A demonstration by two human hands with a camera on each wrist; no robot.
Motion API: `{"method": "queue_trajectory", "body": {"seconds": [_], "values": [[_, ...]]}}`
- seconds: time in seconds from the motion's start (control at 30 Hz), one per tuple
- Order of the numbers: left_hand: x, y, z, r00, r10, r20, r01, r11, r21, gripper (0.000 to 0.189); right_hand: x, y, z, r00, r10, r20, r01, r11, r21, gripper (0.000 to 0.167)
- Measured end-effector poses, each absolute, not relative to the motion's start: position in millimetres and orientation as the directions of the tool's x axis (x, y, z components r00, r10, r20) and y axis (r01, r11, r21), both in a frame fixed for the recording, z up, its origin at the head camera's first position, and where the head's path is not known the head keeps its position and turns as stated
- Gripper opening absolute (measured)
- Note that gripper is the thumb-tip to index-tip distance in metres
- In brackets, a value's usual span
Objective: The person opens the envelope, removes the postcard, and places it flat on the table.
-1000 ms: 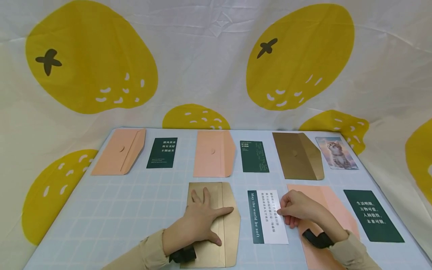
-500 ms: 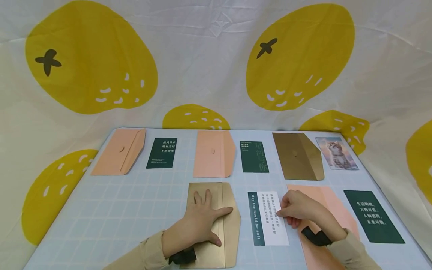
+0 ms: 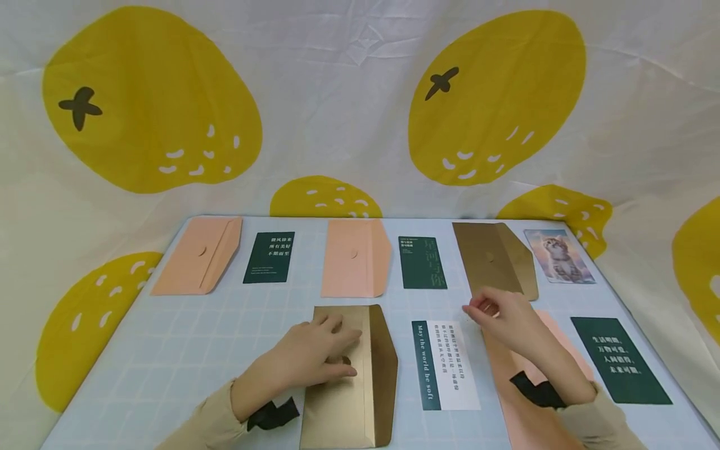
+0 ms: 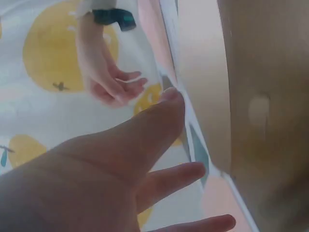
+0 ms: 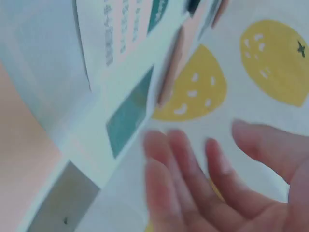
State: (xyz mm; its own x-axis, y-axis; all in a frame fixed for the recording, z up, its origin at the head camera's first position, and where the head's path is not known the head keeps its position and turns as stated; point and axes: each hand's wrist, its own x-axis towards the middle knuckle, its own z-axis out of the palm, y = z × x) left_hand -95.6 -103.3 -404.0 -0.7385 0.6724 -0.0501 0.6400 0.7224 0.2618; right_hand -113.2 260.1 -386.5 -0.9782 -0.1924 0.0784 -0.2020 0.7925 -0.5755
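Note:
A gold envelope [image 3: 337, 415] lies at the front middle of the table in the head view, its pointed flap [image 3: 385, 375] now shaded and seemingly tilted up. Over its upper half is my left hand [image 3: 295, 359], fingers apart and holding nothing; whether they touch the paper I cannot tell. To the envelope's right lies a white card with a dark green strip [image 3: 447, 365]. My right hand [image 3: 509, 320] is off the card, above its upper right, with loosely bent, empty fingers. Beneath the right forearm is a pink envelope [image 3: 520, 428], partly covered.
Along the back lie two pink envelopes [image 3: 194, 256] [image 3: 351, 259], a brown-gold envelope [image 3: 488, 250], two dark green cards [image 3: 269, 257] [image 3: 423, 262] and a kitten picture card [image 3: 559, 256]. Another green card [image 3: 621, 360] lies at the right. A lemon-print cloth [image 3: 337, 112] hangs behind.
My left hand has lifted from its spread press on the gold envelope and shifted left. The flap has darkened and narrowed. My right hand has let go of the white card and risen.

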Motion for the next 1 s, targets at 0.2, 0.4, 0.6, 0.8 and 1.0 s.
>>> {"method": "queue_trajectory", "body": {"seconds": [0.2,0.4,0.6,0.8,1.0], "values": [[-98,-128,-397,-0.795,0.598,-0.101,0.541,0.775,0.328,0.081,-116,270,-376,-0.855,-0.248,0.455,-0.465,0.753,-0.465,0.015],[-93,-138,-410,-0.765,0.581,-0.279,0.461,0.795,0.393,0.115,-121,279,-374,-0.716,-0.331,0.615,-0.625,0.696,-0.353,0.036],[-86,-135,-422,-0.722,0.637,-0.270,0.517,0.756,0.402,0.120,-123,283,-376,-0.709,-0.360,0.607,-0.621,0.726,-0.295,0.042],[-85,-128,-426,-0.723,0.649,-0.236,0.543,0.745,0.387,0.119,-127,288,-379,-0.677,-0.389,0.625,-0.634,0.740,-0.226,0.046],[-83,-125,-425,-0.735,0.628,-0.253,0.531,0.767,0.359,0.120,-128,293,-376,-0.673,-0.387,0.630,-0.634,0.742,-0.221,0.037]]}}
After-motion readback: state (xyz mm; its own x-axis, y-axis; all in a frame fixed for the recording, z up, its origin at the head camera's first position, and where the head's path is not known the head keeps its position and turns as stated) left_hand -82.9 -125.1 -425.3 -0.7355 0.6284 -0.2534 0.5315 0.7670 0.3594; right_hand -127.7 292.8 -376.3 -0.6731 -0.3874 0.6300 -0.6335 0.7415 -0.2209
